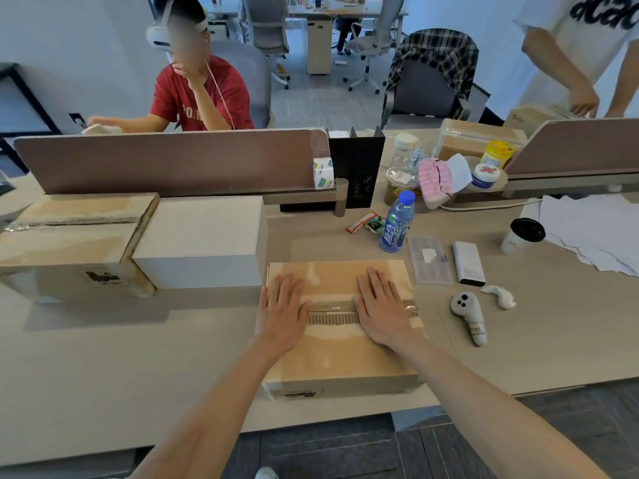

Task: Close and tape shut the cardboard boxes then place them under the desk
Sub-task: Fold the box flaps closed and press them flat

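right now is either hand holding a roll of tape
No, the left hand and right hand both lie flat, fingers straight, on top of the cardboard box.

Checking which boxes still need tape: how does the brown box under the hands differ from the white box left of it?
The brown box has a centre seam showing torn corrugation; the white box has a smooth top. The left hand and right hand press flat on the brown box; no hand touches the white box. The brown box sits at the desk edge; the white box farther back, beside another cardboard box. Both are closed.
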A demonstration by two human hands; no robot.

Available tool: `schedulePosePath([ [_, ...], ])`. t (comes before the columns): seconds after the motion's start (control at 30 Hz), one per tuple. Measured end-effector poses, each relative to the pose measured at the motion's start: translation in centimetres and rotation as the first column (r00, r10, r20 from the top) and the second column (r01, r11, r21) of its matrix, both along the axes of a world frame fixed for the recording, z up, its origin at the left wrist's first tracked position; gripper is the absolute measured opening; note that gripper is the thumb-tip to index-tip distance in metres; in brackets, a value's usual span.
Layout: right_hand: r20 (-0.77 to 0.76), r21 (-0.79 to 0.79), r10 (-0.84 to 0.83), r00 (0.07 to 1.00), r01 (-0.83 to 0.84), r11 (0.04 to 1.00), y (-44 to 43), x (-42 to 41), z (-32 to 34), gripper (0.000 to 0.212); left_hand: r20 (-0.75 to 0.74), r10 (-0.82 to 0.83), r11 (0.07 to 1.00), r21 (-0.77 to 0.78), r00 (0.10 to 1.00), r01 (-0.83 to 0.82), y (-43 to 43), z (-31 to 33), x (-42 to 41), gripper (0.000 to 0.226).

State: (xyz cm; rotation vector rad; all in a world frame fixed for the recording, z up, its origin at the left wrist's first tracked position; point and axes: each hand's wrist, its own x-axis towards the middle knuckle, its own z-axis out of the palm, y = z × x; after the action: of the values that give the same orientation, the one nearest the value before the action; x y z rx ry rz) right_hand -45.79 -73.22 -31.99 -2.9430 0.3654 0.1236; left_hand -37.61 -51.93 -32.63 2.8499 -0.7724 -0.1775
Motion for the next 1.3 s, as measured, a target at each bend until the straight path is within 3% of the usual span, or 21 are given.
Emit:
schedulePosePath([
  [0.13, -0.003, -0.019, -0.027, 1.000, 0.027, 0.999, 0.6, 0.5, -0.4, 0.062, -0.003, 0.005, 1.000, 0.022, 1.000, -0.005, 0.1, 0.1, -0.1, 0.080],
  [0.37, -0.029, 0.025, 0.020, 0.999, -0.019, 1.000, 1.2, 2.3, -0.7, 0.062, -0.044, 0.047, 0.999, 0.008, 0.998, -0.047, 2.1, -0.1, 0.9, 0.056],
  [0.63, -0.089, 0.047, 0.011, 0.996, -0.007, 0.999, 1.0, 3.4, 0.0, 0.063, -0.082, -0.005, 0.995, 0.094, 0.997, 0.012, 1.9, 0.7, 2.8, 0.055],
  [0.8, -0.126, 0.063, -0.009, 0.992, 0.017, 0.998, 1.0, 3.9, 1.0, 0.063, 0.070, -0.105, 0.957, 0.280, 0.992, 0.082, 1.0, 1.8, 4.0, 0.057],
  [1.0, -0.089, 0.006, -0.037, 0.995, 0.038, 0.999, 0.8, 4.2, 2.4, 0.063, 0.208, -0.232, 0.952, 0.249, 0.950, 0.178, -0.6, 2.2, 6.0, 0.050],
  [1.07, -0.065, -0.005, -0.050, 0.997, 0.050, 0.999, 0.8, 5.0, 3.0, 0.058, 0.161, -0.206, 0.969, 0.171, 0.965, 0.178, -2.1, 2.9, 7.2, 0.044],
  [1.17, -0.043, -0.003, -0.071, 0.997, 0.071, 0.997, -0.4, 7.1, 3.6, 0.055, -0.017, -0.152, 0.983, -0.110, 0.988, 0.149, -4.5, 3.7, 9.3, 0.039],
  [1.3, -0.075, 0.123, -0.091, 0.993, 0.100, 0.987, -2.8, 11.9, 4.3, 0.055, -0.264, -0.024, 0.954, -0.293, 0.964, -0.056, -7.5, 4.5, 13.2, 0.043],
])
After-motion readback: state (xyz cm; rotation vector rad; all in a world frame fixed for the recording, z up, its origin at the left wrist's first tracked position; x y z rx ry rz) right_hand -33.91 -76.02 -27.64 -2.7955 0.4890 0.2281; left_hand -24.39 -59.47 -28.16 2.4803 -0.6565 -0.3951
